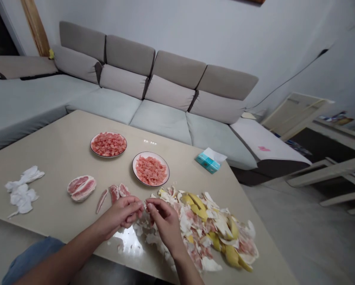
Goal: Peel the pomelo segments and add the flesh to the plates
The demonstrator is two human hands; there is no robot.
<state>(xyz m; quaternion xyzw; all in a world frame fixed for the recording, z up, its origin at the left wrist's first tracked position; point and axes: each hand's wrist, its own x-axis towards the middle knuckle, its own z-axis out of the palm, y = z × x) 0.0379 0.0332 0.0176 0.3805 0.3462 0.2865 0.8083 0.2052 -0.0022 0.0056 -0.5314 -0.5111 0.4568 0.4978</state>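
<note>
My left hand (124, 213) and my right hand (162, 221) meet over the near edge of the table, fingers curled and pinching a small piece of pomelo between them; the piece is mostly hidden. Under and right of my right hand lies a heap of yellow and white pomelo peel (213, 229). Just beyond my left hand lie loose pink pomelo segments (118, 192) and a larger unpeeled wedge (81, 187). Two plates of peeled pink flesh stand further back, one near (165, 177) and one far (93, 150).
Crumpled white tissues (22, 190) lie at the table's left. A teal tissue pack (208, 161) sits near the far right table edge. A grey corner sofa (159, 114) wraps behind the beige table (55, 146). Wooden furniture (329, 170) stands on the right.
</note>
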